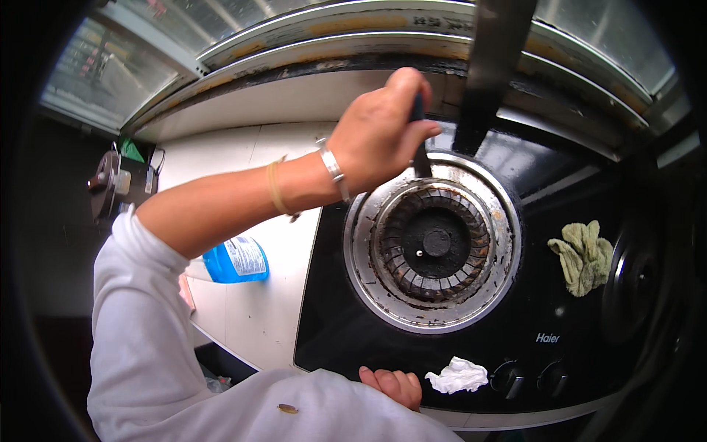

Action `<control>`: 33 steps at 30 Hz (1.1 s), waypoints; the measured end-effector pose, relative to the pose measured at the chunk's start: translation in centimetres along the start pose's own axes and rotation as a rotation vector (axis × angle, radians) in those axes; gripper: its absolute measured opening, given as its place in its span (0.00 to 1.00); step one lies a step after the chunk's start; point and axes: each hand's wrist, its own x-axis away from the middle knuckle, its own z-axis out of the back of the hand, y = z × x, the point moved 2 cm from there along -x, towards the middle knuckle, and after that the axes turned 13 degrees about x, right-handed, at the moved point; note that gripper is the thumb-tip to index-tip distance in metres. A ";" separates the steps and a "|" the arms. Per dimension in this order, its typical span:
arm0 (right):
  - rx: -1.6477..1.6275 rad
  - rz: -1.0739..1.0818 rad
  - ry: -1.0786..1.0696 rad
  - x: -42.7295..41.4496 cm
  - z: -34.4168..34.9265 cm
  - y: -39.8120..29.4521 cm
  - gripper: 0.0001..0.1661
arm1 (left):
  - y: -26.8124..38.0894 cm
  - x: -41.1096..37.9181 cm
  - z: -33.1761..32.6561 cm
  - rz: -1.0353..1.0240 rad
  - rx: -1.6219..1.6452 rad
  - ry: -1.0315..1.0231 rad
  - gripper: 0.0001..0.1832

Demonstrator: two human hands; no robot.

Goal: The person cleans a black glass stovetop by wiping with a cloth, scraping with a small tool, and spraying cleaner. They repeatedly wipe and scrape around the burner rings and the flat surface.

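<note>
My left hand [384, 130] grips the dark handle of a flat-bladed scraper [422, 166] at the back of the gas burner. Its dark blade points down at the rear of the stained metal drip ring [504, 243]; exact contact is hard to make out. Within the ring, a slotted burner surround [397, 265] circles the black burner cap [438, 243], and dark flakes lie on the metal. My right hand [392, 384] rests at the hob's front edge with fingers curled, partly covered by my white shirt. Beside it lies a crumpled white tissue [457, 375].
A green cloth [582, 257] lies on the black glass hob [331, 309], near a second burner [640, 276]. Two control knobs [508, 378] sit at the front. Left, on the white counter [276, 309], are a blue cleaner bottle [237, 259] and an electric cooker [113, 185]. Window frames [353, 50] run behind.
</note>
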 end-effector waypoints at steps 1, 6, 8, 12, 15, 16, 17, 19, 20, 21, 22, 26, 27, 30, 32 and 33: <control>0.005 0.004 -0.002 0.1 0.0 -0.1 0.18 | 0.2 -0.2 -0.1 0.022 -0.003 0.031 0.16; 0.052 -0.029 0.062 0.1 -0.9 -0.2 0.16 | 0.6 1.1 -0.3 -0.009 0.042 -0.035 0.16; 0.078 -0.027 0.079 0.2 -1.0 -0.1 0.16 | 0.9 2.0 0.3 0.029 0.037 -0.026 0.16; 0.116 -0.005 0.108 0.4 -1.3 -0.1 0.15 | -0.4 1.9 1.4 0.115 0.032 0.073 0.15; 0.136 -0.006 0.148 0.4 -1.6 -0.4 0.14 | -0.1 1.6 0.7 0.077 0.042 0.077 0.15; 0.143 -0.008 0.157 0.5 -1.7 -0.4 0.14 | -0.1 1.5 0.6 0.087 0.070 0.041 0.14; 0.150 -0.009 0.166 0.5 -1.8 -0.4 0.15 | 0.1 1.8 0.7 0.086 0.056 0.008 0.14; 0.144 -0.028 0.179 0.4 -2.0 -0.5 0.15 | 0.8 2.3 0.9 0.079 0.025 -0.073 0.14; 0.142 -0.038 0.187 0.4 -2.0 -0.4 0.15 | 1.1 2.6 1.1 0.096 -0.002 -0.087 0.13; 0.155 -0.033 0.190 0.4 -2.0 -0.5 0.14 | 1.1 2.9 1.5 0.119 -0.005 -0.075 0.13; 0.169 -0.028 0.194 0.5 -2.0 -0.5 0.14 | 1.0 3.1 1.9 0.141 -0.007 -0.063 0.13; 0.205 0.003 0.218 0.7 -2.4 -0.5 0.13 | -0.3 2.1 1.1 0.172 0.010 0.029 0.13; 0.212 0.007 0.202 0.7 -2.3 -0.5 0.13 | -0.1 1.6 0.7 0.162 0.013 0.065 0.13; 0.216 0.013 0.174 0.5 -2.0 -0.6 0.13 | 0.5 1.3 0.5 0.200 0.049 -0.026 0.12; 0.192 0.005 0.180 0.5 -2.0 -0.5 0.13 | 1.1 2.3 1.1 0.217 0.037 -0.063 0.12; 0.194 -0.001 0.175 0.5 -2.1 -0.5 0.13 | 1.3 3.0 1.5 0.209 0.013 -0.075 0.13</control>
